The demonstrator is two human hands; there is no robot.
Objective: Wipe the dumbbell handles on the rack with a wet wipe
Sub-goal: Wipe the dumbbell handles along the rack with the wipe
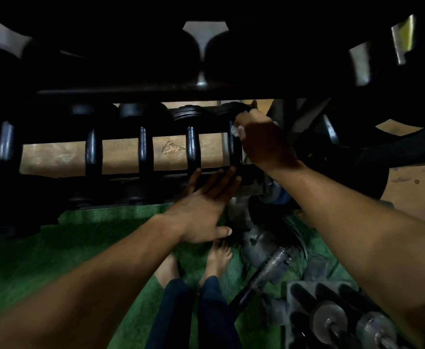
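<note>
From my head camera I look down at a dark rack (156,93) holding a row of dumbbells. My right hand (261,142) grips a white wet wipe (236,129), fingers curled round the rightmost handle (234,149), near its far end. That handle runs away from me, so I judge the next stroke comes back along it toward me. My left hand (204,210) lies flat, fingers straight, resting on the near rail just below. The next handle (193,147) sits just to the left.

Left grip (206,210) flat, fingers straight, arm extended. Right grip (261,142) curled, arm reaching farther forward.
</note>
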